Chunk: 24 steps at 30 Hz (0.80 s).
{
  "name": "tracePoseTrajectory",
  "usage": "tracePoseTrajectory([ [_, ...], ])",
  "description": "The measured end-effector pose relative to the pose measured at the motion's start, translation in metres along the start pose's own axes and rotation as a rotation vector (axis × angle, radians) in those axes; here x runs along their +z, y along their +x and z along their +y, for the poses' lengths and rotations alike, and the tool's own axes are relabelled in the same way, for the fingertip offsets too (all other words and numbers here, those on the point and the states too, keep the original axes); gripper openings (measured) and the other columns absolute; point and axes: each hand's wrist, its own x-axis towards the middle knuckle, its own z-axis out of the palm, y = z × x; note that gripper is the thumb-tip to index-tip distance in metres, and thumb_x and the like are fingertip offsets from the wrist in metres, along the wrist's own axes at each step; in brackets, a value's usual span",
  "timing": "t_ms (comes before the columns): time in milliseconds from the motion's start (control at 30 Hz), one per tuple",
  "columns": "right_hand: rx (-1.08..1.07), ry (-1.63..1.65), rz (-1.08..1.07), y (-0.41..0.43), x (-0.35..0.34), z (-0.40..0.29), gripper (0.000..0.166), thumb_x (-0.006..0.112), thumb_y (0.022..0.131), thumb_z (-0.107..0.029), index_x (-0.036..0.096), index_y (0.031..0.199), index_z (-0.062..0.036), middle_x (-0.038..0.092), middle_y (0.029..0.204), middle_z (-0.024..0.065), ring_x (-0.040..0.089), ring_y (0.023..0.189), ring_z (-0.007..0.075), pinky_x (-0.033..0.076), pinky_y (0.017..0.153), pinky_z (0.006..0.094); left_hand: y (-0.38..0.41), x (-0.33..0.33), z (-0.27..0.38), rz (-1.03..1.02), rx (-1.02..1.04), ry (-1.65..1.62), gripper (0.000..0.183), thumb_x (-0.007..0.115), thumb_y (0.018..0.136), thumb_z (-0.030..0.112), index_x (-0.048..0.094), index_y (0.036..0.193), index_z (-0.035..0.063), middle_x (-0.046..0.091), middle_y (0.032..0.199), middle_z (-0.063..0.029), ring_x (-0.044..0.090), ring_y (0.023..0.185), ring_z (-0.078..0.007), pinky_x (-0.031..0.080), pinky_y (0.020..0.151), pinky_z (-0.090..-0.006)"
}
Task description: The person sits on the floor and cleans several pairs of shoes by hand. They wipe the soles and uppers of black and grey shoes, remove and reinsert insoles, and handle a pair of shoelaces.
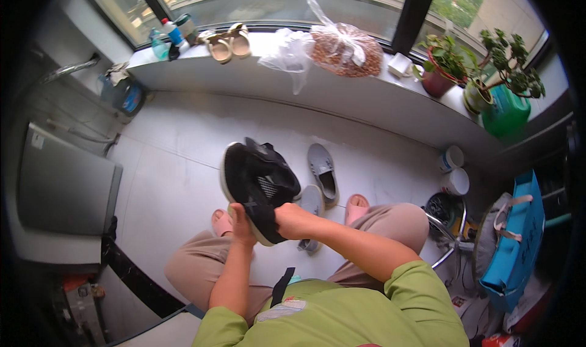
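My left hand grips the heel end of a black sandal with a pale sole, its thumb up along the side. On the other side of the heel, my right hand is closed against the black upper, its fingertips hidden. The sandal's straps stand loose, and black straps and a striped patch show at its right; whether a second sandal lies there I cannot tell. Just right of it on the floor are a grey slip-on shoe and its mate, partly behind my right hand and forearm.
On the windowsill stand beige sandals, a clear bag of reddish nuts or beans, a crumpled plastic bag and potted plants. A grey cabinet is at left. White tubs, a metal-legged stool and a blue bag are at right.
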Motion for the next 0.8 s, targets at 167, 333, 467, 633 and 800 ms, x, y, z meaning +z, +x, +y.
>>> tracePoseTrajectory([
  [167,-0.026,0.042,0.009,-0.005,0.000,0.002,0.019,0.059,0.070,-0.004,0.062,0.089,0.0006,0.064,0.084,0.0245,0.061,0.083,0.0436,0.051,0.070,0.0453,-0.003,0.022,0.006,-0.027,0.220,0.123,0.088,0.063,0.073,0.069,0.049,0.128,0.0021,0.062,0.114,-0.0042,0.062,0.098,-0.0174,0.053,0.085,-0.0324],
  [333,-0.076,0.323,-0.054,0.004,0.021,0.032,0.021,0.058,0.073,-0.004,0.062,0.093,0.0016,0.066,0.086,0.0202,0.064,0.082,0.0301,0.050,0.073,0.0393,-0.016,0.050,0.017,0.000,0.297,0.245,0.092,0.063,0.071,0.071,0.049,0.127,-0.0008,0.060,0.117,-0.0060,0.060,0.102,-0.0182,0.052,0.087,-0.0325],
  [467,0.003,0.640,-0.221,-0.006,0.003,0.023,0.027,0.055,0.078,0.001,0.061,0.104,0.0019,0.068,0.090,0.0129,0.061,0.086,0.0189,0.049,0.076,0.0353,-0.009,0.016,0.014,-0.071,0.238,0.312,0.095,0.063,0.070,0.071,0.047,0.131,0.0006,0.059,0.120,-0.0061,0.059,0.106,-0.0200,0.050,0.092,-0.0347],
  [633,-0.200,0.891,0.027,-0.012,-0.011,0.003,0.021,0.055,0.091,-0.005,0.058,0.111,0.0010,0.068,0.096,0.0074,0.062,0.091,0.0145,0.053,0.076,0.0296,0.004,0.007,0.017,-0.095,0.120,-0.074,0.096,0.046,0.074,0.080,0.042,0.136,0.0072,0.058,0.119,-0.0045,0.057,0.106,-0.0193,0.048,0.094,-0.0328],
  [800,-0.020,0.717,0.438,-0.018,-0.047,0.006,0.031,0.066,0.086,-0.026,0.060,0.104,-0.0008,0.066,0.094,0.0105,0.065,0.082,0.0167,0.052,0.068,0.0286,0.000,0.023,0.027,-0.029,0.256,-0.121,0.098,0.033,0.076,0.083,0.036,0.141,0.0099,0.054,0.127,-0.0064,0.053,0.113,-0.0227,0.042,0.102,-0.0366],
])
